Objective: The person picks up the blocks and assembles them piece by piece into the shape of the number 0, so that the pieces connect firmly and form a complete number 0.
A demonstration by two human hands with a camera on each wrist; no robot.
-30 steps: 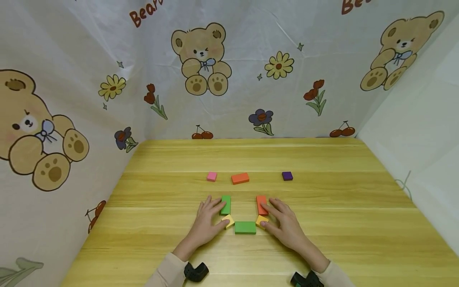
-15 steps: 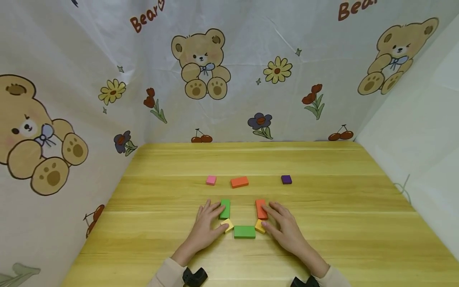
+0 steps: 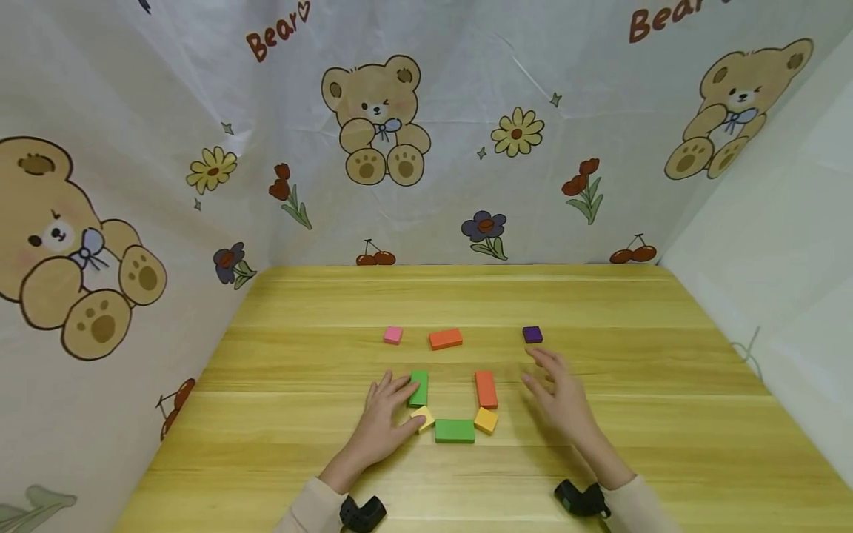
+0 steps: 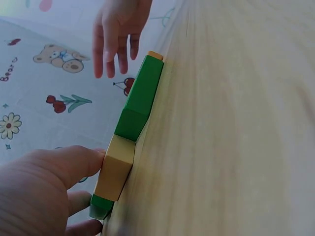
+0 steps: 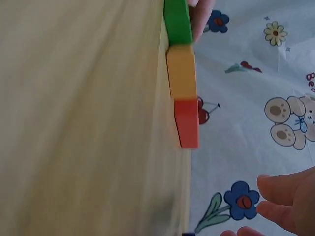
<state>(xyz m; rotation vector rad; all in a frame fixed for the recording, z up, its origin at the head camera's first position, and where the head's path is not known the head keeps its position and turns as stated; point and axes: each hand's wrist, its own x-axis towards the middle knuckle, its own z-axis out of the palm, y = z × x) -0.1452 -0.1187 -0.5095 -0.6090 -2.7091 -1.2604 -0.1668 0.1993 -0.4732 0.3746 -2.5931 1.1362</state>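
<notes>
My left hand [image 3: 381, 418] rests at the left of a U of flat wooden blocks. Its thumb touches the pale yellow block [image 4: 114, 167], and its fingertips lie on the upright green block [image 3: 420, 388]. A second green block [image 3: 455, 431] forms the bottom of the U. On the right side are an orange-yellow block [image 3: 486, 420] and a red block [image 3: 486, 389]. My right hand [image 3: 565, 396] is raised above the table, to the right of the red block, fingers loosely bent with nothing between them. Its fingertips come close below the purple block [image 3: 532, 334] in the head view.
A pink block [image 3: 393, 335] and an orange block [image 3: 445, 339] lie farther back on the wooden table [image 3: 320, 296]. A bear-print cloth [image 3: 440, 200] hangs behind the table and along its left side. Each wrist carries a black device.
My right hand has left the red and orange-yellow blocks, lifting and moving right and away from me toward the purple block. The left hand stays on its blocks.
</notes>
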